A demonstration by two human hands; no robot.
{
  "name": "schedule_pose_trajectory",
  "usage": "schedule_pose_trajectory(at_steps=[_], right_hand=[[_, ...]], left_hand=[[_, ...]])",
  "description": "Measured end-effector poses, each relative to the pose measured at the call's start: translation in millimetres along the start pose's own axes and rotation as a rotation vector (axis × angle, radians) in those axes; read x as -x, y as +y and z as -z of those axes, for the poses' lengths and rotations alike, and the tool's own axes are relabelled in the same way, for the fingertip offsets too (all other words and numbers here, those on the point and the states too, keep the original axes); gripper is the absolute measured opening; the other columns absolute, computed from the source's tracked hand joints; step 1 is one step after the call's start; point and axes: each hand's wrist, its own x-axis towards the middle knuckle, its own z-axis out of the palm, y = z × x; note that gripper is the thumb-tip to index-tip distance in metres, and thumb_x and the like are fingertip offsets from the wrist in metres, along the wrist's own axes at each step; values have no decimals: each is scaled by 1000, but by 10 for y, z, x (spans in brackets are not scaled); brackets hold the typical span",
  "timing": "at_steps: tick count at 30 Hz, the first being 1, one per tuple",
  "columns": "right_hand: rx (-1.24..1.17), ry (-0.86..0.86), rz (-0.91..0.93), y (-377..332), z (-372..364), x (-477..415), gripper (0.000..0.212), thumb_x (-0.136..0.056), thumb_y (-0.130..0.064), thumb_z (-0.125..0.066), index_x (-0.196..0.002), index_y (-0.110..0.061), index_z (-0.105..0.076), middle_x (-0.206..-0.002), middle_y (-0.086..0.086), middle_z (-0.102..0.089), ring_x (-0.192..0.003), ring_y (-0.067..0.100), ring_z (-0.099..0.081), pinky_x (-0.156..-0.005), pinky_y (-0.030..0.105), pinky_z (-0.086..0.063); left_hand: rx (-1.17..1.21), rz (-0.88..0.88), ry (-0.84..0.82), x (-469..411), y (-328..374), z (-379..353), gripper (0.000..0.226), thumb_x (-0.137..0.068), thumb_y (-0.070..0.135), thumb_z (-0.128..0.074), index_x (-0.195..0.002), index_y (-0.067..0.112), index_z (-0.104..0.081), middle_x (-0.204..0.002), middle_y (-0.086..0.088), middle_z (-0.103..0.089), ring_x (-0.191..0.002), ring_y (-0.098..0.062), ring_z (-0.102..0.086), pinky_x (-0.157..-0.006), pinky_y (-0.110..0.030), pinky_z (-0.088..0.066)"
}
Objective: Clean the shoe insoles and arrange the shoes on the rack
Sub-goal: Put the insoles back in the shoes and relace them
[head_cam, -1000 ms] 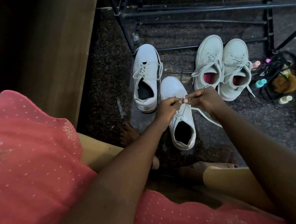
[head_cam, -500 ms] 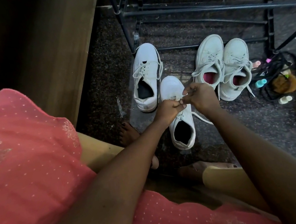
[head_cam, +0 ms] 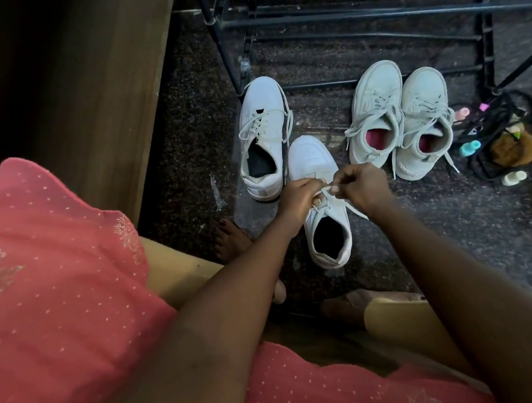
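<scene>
While both hands, left (head_cam: 297, 198) and right (head_cam: 361, 187), pinch the limp lace (head_cam: 326, 189) over the shoe (head_cam: 321, 200) at frame centre, that light shoe looks best lifted by its stiff heel collar.

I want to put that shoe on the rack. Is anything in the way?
Yes. The other white shoe stands on the floor between the shoe being laced and the rack. Both hands, left and right, pinch its laces.

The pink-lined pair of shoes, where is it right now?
In the head view, the pink-lined pair sits on the floor right of centre, before the black rack, between the white shoes and the cord tangle.
</scene>
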Motion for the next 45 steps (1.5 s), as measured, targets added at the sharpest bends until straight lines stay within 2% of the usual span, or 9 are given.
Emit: schedule_pose_trajectory(at_steps=[9, 13, 18, 23, 28, 33, 37, 41, 45], right_hand=[[-186, 24, 2, 137, -43, -23, 38, -82, 19, -34, -67, -13, -47, -70, 8, -50, -64, 19, -59, -64, 25, -50], [-218, -85, 41, 97, -59, -7, 36, -85, 12, -46, -76, -19, -62, -79, 1, -61, -73, 13, -58, -72, 26, -47], [-68, -90, 124, 57, -66, 21, 17, -77, -10, -75, -74, -18, -60, -69, -4, -61, -60, 7, -54, -61, 22, -43], [81, -23, 198, 76, -77, -21, 13, -71, -2, -78, -74, -9, -67, -67, 9, -62, -55, 8, -56, -56, 18, -47], [286, -8, 338, 45, -142, -31, 11, -76, 1, -68, -81, -5, -76, -68, 6, -66, -51, -2, -43, -49, 6, -29], [487, -91, 277, 107, -187, -60, 17, -83, 1, -55, -85, 3, -71, -81, 23, -69, -74, 33, -62, -61, 28, -35], [707, -250, 163, 45, -221, -121, 27, -89, -2, -48, -108, -5, -68, -107, 13, -67, -104, 30, -60, -84, 30, -43], [143, -391, -125, 79, -116, -120, 36, -85, 12, -37, -78, -11, -63, -70, 0, -51, -67, 13, -46, -64, 24, -39], [-325, -332, -289, 166, -124, -73, 37, -93, 12, -31, -76, -8, -58, -76, 7, -50, -66, 11, -44, -63, 19, -43]], left_hand=[[73, -70, 57, 7, -121, 67, 17, -86, 8, -65, -69, 10, -67, -57, -5, -61, -53, -12, -54, -63, -27, -47], [45, -128, 5, 34, -82, 90, 3, -87, 4, -63, -85, 6, -63, -70, -10, -58, -50, -7, -53, -57, -21, -47], [49, -161, -46, 26, -74, 101, 38, -83, -9, -61, -91, 24, -43, -68, -6, -60, -52, -10, -54, -56, -21, -47], [77, -159, -45, 15, -133, 120, 37, -87, -4, -60, -96, 26, -41, -65, -7, -62, -49, -7, -57, -56, -20, -49], [51, -93, -32, -4, -171, 148, 30, -87, 3, -63, -98, 25, -45, -84, -13, -62, -60, -11, -61, -73, -31, -50], [-448, -175, -20, 14, -175, 200, 31, -77, 4, -74, -106, 3, -63, -95, -12, -68, -83, -16, -61, -74, -22, -46], [-788, -408, 82, 64, -192, 133, 26, -78, 10, -68, -104, 6, -68, -99, -16, -70, -93, -30, -65, -81, -37, -51], [-821, -587, 62, 87, -231, 129, 25, -79, -1, -62, -102, 0, -72, -100, -19, -70, -94, -31, -64, -82, -34, -45], [-700, -631, 14, 9, -246, 176, 39, -81, -6, -63, -119, 2, -64, -121, -19, -61, -110, -25, -59, -93, -21, -42]])
